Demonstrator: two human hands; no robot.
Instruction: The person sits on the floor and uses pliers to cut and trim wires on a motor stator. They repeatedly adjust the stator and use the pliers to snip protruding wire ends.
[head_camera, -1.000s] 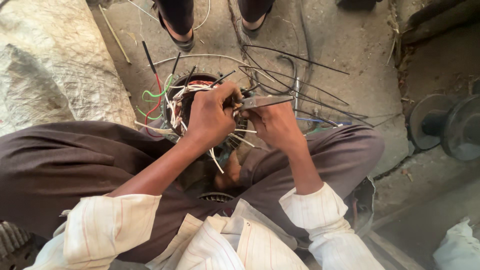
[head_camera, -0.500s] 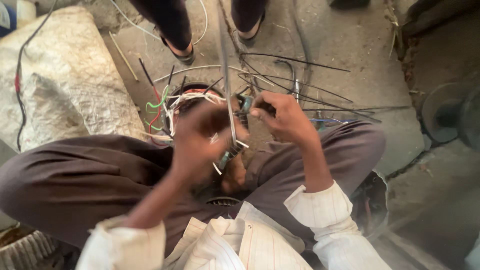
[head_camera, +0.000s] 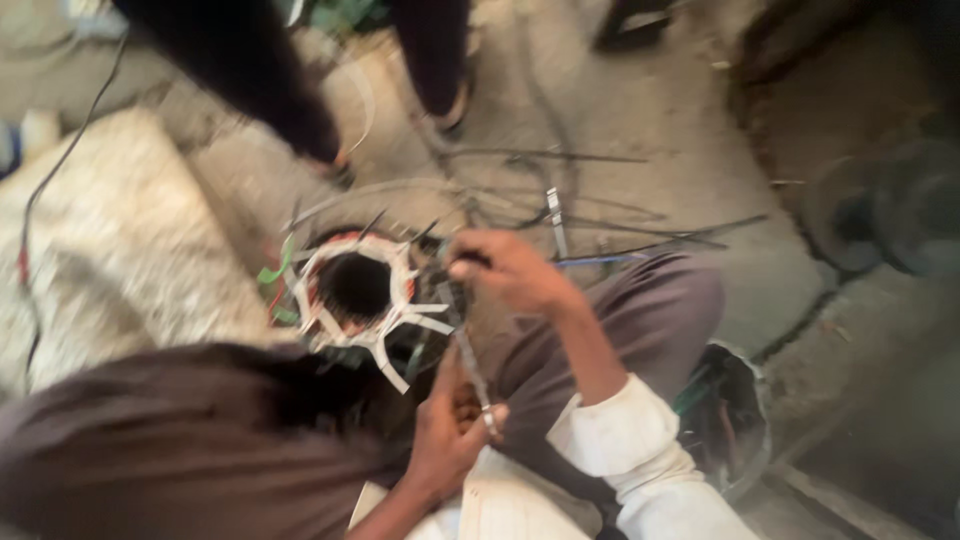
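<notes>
A thin grey strip (head_camera: 468, 362) runs near-to-far between both hands, just right of the round motor stator with white insulation (head_camera: 355, 290) on the floor. The left hand (head_camera: 450, 430) pinches its near end; the right hand (head_camera: 510, 270) grips the far end.

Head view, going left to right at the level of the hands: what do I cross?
Pale rough slab → round motor stator with white sleeves → left hand → right hand → dark round part on the floor.
</notes>
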